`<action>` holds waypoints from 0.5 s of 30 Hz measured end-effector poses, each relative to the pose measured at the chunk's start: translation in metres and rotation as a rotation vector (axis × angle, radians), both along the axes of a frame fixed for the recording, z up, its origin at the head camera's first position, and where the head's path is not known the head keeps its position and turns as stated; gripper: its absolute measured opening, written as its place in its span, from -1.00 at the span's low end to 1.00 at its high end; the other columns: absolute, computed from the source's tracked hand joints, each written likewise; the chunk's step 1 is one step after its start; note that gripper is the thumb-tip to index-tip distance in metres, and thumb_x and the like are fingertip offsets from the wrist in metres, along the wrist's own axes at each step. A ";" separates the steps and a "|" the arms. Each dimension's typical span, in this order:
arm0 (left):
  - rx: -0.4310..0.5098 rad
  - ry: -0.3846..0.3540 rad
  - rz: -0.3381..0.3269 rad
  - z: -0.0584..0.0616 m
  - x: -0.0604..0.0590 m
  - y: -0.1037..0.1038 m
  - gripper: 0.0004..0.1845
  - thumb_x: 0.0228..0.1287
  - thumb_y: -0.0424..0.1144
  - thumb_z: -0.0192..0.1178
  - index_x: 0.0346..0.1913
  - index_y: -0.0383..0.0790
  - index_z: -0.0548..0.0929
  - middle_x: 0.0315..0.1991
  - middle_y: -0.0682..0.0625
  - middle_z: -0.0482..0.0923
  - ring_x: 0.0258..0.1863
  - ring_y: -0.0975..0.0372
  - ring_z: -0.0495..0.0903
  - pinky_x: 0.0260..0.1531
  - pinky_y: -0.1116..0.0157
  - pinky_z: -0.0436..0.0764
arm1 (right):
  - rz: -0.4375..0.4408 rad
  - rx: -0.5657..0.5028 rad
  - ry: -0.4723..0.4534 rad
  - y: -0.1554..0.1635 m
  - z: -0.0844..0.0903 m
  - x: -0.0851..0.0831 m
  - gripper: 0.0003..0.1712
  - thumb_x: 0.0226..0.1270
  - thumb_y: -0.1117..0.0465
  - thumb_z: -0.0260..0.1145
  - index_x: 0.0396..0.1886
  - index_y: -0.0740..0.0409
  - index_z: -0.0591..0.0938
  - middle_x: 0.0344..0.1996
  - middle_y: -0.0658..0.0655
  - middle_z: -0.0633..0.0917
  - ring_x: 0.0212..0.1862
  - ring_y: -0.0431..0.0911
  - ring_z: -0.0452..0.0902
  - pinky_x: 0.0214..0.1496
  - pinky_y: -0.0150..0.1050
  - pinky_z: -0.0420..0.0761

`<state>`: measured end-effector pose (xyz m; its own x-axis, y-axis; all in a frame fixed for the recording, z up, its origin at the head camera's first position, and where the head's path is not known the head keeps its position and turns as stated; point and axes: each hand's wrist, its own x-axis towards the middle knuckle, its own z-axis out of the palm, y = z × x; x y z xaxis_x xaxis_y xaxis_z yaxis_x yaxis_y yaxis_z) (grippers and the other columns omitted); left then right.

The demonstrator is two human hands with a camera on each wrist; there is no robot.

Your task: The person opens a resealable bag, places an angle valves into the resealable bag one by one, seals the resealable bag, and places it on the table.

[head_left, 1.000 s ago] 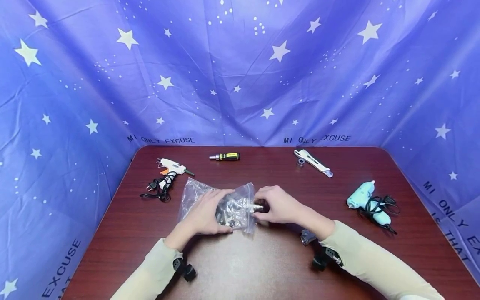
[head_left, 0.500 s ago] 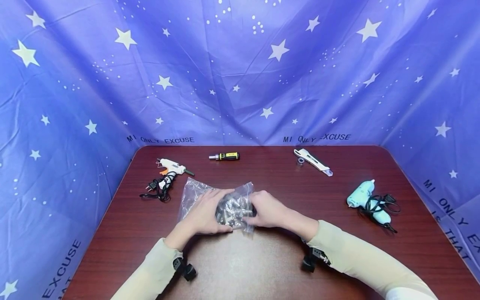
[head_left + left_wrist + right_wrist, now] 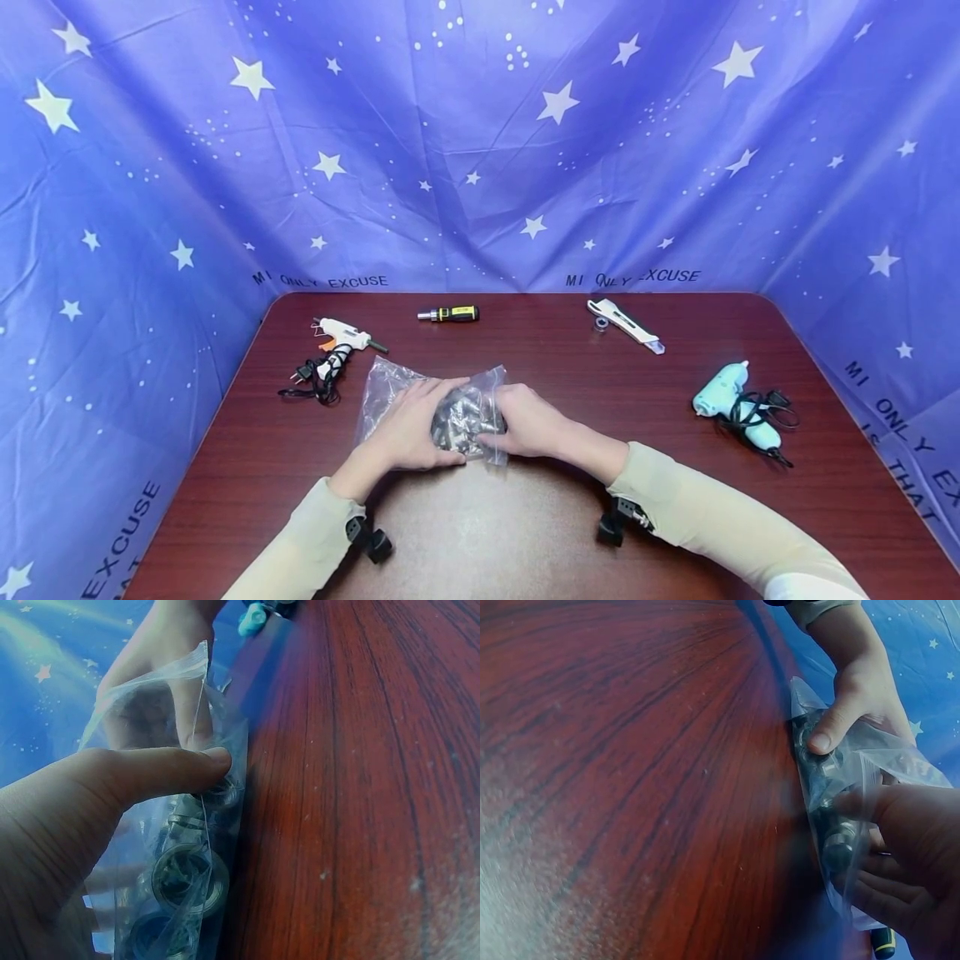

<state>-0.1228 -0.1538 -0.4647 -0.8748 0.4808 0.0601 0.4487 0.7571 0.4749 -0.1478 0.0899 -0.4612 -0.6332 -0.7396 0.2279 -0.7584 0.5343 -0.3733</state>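
Holding a clear plastic bag of metal fittings with both hands, I keep it lying on the worktop, near the middle and a little toward the left edge. My left hand lies over the bag's left part, thumb curled across the plastic and pressing onto the fittings. My right hand grips the bag's right end, fingers curled round it. The fittings are bunched between my two hands.

Near the far left corner lies a white glue gun with a black cord. Along the far edge, about midway, lies a yellow and black screwdriver. Further right along that edge lies a white utility knife. Close to the right edge rests a pale blue glue gun with its cord coiled beside it.
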 end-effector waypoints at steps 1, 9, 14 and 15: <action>0.001 0.001 -0.001 0.000 0.000 0.000 0.22 -0.21 0.16 0.72 0.61 0.10 0.34 0.46 -0.08 0.51 0.50 -0.13 0.43 0.54 -0.34 0.24 | 0.004 -0.006 0.001 0.000 0.000 0.000 -0.54 0.17 0.02 0.65 -0.04 0.17 0.74 -0.26 0.06 0.81 -0.18 -0.08 0.77 -0.07 -0.22 0.78; 0.000 0.003 -0.008 0.001 0.000 0.002 0.21 -0.19 0.18 0.71 0.61 0.09 0.34 0.45 -0.08 0.52 0.52 -0.13 0.41 0.55 -0.34 0.22 | 0.044 -0.026 -0.020 0.005 0.000 -0.001 -0.59 0.23 0.06 0.60 -0.01 0.15 0.74 -0.29 0.00 0.80 -0.20 -0.14 0.75 -0.03 -0.25 0.76; -0.006 0.014 -0.005 0.000 -0.001 0.003 0.20 -0.20 0.18 0.71 0.60 0.08 0.35 0.43 -0.08 0.54 0.48 -0.13 0.45 0.53 -0.32 0.27 | 0.075 -0.055 -0.021 0.009 0.000 -0.001 -0.68 0.23 0.13 0.57 -0.06 0.10 0.74 -0.34 -0.06 0.77 -0.21 -0.19 0.72 -0.04 -0.27 0.75; -0.004 0.020 -0.005 0.000 -0.001 0.003 0.20 -0.20 0.18 0.71 0.59 0.08 0.36 0.43 -0.08 0.54 0.47 -0.13 0.45 0.53 -0.31 0.28 | 0.077 -0.057 -0.026 0.009 0.000 -0.002 -0.69 0.23 0.13 0.56 -0.07 0.08 0.73 -0.34 -0.07 0.77 -0.21 -0.21 0.71 -0.04 -0.29 0.74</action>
<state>-0.1236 -0.1510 -0.4649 -0.8711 0.4853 0.0753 0.4616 0.7567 0.4629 -0.1494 0.0990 -0.4608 -0.5811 -0.7727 0.2554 -0.7861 0.4516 -0.4220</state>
